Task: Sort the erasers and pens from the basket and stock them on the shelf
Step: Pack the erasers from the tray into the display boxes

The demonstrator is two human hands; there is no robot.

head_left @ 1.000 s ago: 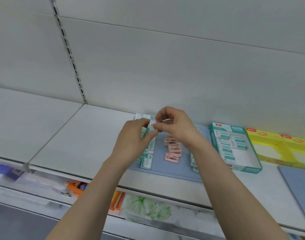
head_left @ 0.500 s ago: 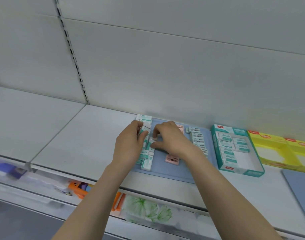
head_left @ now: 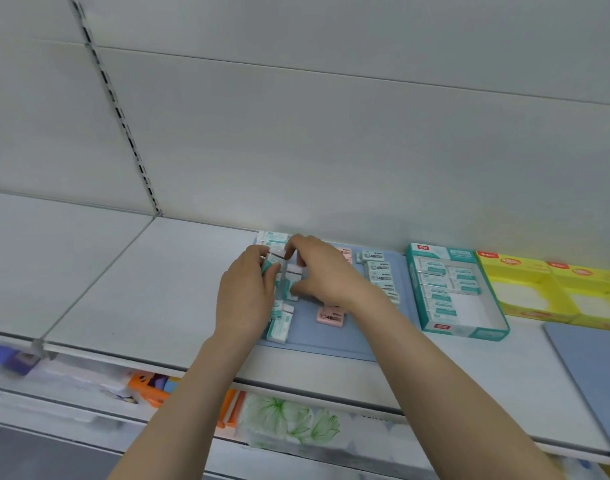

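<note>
Now, left hand [head_left: 244,296]: its grip is curled round the held eraser [head_left: 272,268], a teal-and-white one, at the far end of the left row.
Right hand [head_left: 326,275]: its grip pinches the held eraser from the other side, one fingertip on top and the thumb lower down.
Held eraser: fingers hide most of it, so I cannot tell which way its long side goes.
Left row [head_left: 279,325]: teal-and-white erasers lie on the blue mat [head_left: 317,342], long sides pointing at the back wall [head_left: 331,150].
Pink eraser [head_left: 329,316]: lies flat on the mat, long side going left to right, near the right wrist.
Right row [head_left: 379,271]: white erasers along the mat's right edge, long sides left to right.
Open room: bare mat between the left row and the pink eraser; lots of bare shelf [head_left: 140,289] left of the mat.
Edges: the mat's front edge is near the shelf's front edge; a teal box [head_left: 466,332] is just beside the mat's right edge, and a yellow box [head_left: 538,308] is past it.
</note>
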